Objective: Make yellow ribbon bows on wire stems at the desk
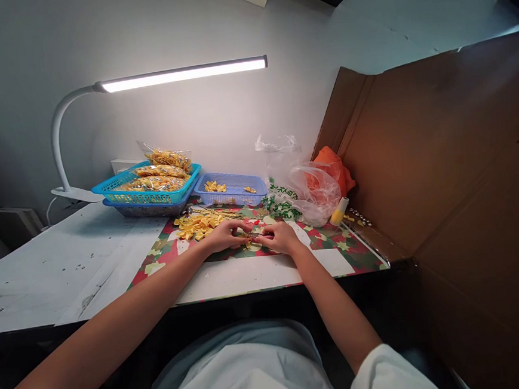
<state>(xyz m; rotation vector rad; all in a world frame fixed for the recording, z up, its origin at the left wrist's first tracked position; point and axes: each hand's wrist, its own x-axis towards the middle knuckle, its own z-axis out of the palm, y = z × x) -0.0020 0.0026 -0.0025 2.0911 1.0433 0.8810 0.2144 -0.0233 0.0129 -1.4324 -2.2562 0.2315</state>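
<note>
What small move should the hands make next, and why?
I'd probably steady the left hand and let the right hand make a small adjustment to the thin item between them. The hands nearly meet around it, though its details are too small to tell; the yellow pieces lie in a loose pile beside the left hand, so fetching another can likely wait.

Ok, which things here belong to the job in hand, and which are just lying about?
Likely in the job:
thin piece between left hand and right hand
loose yellow pieces

Probably lying about:
orange bag
green-printed clear bag
brown cardboard
</note>
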